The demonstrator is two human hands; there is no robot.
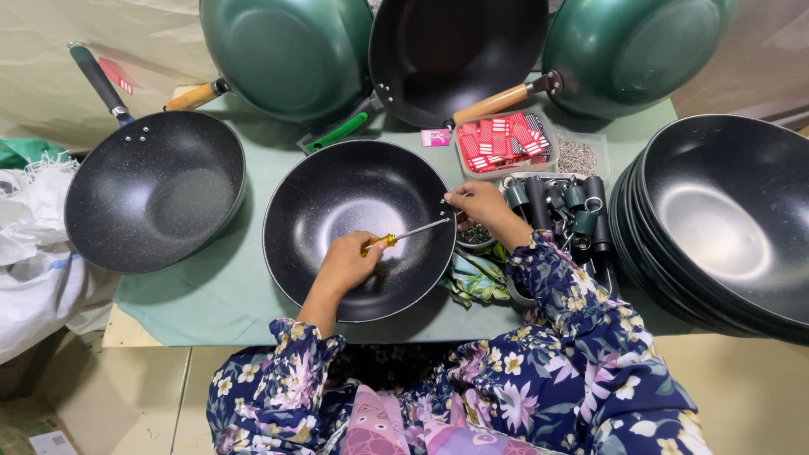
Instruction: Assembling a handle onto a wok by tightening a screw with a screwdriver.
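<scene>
centre of frame: black wok (358,227) on green table (219,295), no handle on it yet. left hand (347,263) fingers closed round yellow-handled screwdriver (403,236), tip at wok's right rim. right hand (479,204) pinched at same rim spot, likely on screw, too small to tell. upper frame: woks with handles (459,55) look finished. right edge: stack of bare woks (725,227) left. loose handles (573,206) beside.

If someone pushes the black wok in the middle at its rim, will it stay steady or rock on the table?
The black wok would probably rock or spin: its bowl looks rounded, with only a small flat middle. The green cloth beneath may slow sliding. It seems stiff metal, likely rather heavy. The left hand inside with the screwdriver and the right hand at the rim probably steady it.
</scene>
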